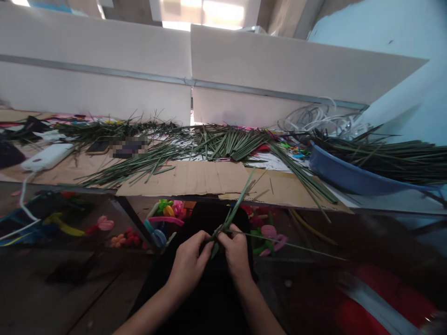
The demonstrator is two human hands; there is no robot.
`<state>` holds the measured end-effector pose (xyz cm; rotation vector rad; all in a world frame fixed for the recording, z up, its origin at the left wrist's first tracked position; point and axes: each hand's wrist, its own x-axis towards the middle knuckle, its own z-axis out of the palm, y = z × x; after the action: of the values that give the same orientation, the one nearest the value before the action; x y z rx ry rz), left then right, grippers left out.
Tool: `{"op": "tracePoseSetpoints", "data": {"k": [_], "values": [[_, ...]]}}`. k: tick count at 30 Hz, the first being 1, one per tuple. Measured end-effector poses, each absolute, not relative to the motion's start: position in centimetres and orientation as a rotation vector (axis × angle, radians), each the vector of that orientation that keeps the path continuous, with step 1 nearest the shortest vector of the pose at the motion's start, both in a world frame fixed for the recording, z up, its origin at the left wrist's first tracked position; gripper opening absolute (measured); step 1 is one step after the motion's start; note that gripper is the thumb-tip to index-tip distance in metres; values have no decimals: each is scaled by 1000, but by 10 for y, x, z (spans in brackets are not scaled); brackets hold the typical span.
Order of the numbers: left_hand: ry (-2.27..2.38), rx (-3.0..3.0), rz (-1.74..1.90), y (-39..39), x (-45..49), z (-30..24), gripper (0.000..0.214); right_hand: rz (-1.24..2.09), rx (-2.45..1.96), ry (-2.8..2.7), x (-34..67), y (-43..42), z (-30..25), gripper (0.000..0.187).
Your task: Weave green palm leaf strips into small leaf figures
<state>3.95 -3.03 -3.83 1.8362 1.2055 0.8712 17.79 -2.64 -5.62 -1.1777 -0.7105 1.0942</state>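
Observation:
Above my lap, both hands grip a small bundle of green leaf strips (238,203). My left hand (190,260) pinches its lower left end between thumb and fingers. Close beside it, my right hand (235,253) is closed on the same strips, with thumb and forefinger pressed together. One long thin strip (296,245) runs out to the right from under my right fingers. The upper ends of the bundle point up toward the table edge, and a short piece of leaf hangs below my fingertips. How the strips cross between the fingers is partly hidden.
Cardboard (181,179) lines the table's front edge, with leaf piles (233,142) behind it. A blue basin (349,172) full of leaves stands right. White power strip (49,157) and phone (98,146) lie left. Balloon shapes (268,237) are under the table; white panels (279,65) rise behind.

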Motion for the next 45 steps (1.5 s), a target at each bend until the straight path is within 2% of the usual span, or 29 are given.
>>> {"op": "tracePoseSetpoints", "data": {"k": [26,45], "values": [[1053,1460,807,-39,29,-40,28,935,-1052,-457,185,-7,-54,16],[1004,1277,659,-49,11,-42,44,691,-1001,-388,237,39,-51,22]]}}
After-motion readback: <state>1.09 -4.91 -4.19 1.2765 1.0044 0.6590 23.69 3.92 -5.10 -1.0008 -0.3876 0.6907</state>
